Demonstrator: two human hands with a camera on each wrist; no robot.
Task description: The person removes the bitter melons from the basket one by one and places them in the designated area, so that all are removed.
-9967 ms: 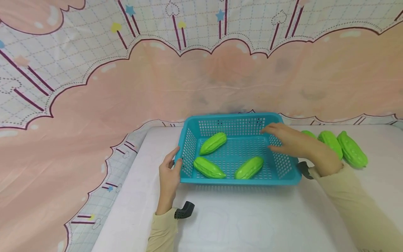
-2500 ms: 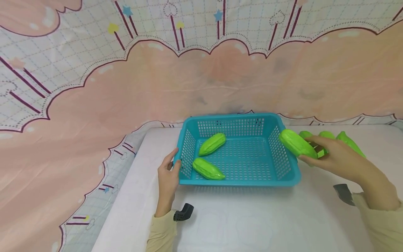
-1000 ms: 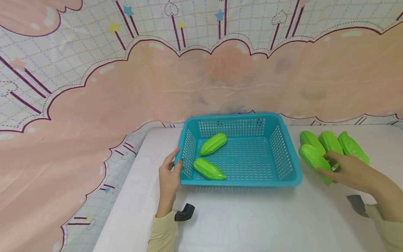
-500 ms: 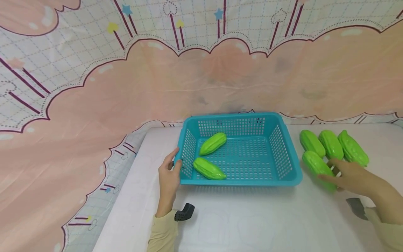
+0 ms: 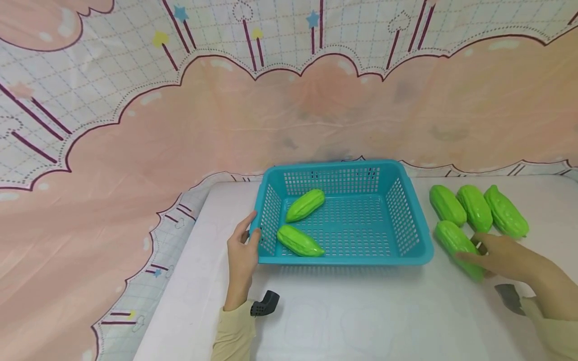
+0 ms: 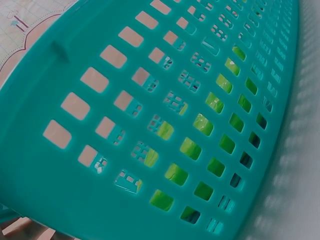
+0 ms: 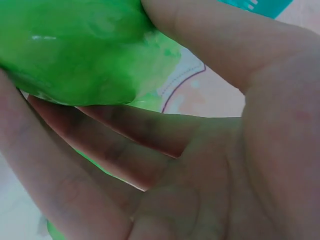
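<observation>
In the head view my right hand [image 5: 506,255] holds a light green bitter melon [image 5: 453,241] between thumb and fingers, low at the table to the right of the blue-green plastic basket [image 5: 343,260]. The right wrist view shows the melon [image 7: 80,50] close up, thumb on one side and fingers on the other. With thumb and fingers my left hand [image 5: 242,250] grips the basket's left rim. Inside lie two more bitter melons, one towards the back [image 5: 305,205] and one near the front [image 5: 299,241]. The left wrist view shows the basket's slotted wall [image 6: 65,185].
Three bitter melons lie side by side on the white table [image 5: 361,311], just behind the held one: left [image 5: 447,204], middle [image 5: 475,206] and right [image 5: 506,210]. A patterned cloth [image 5: 325,115] hangs behind the table and down its left side.
A third melon, in the basket ten seconds ago, has come out over the right rim in my right hand. It has moved down and slightly right, to the table. My left hand stays put.
</observation>
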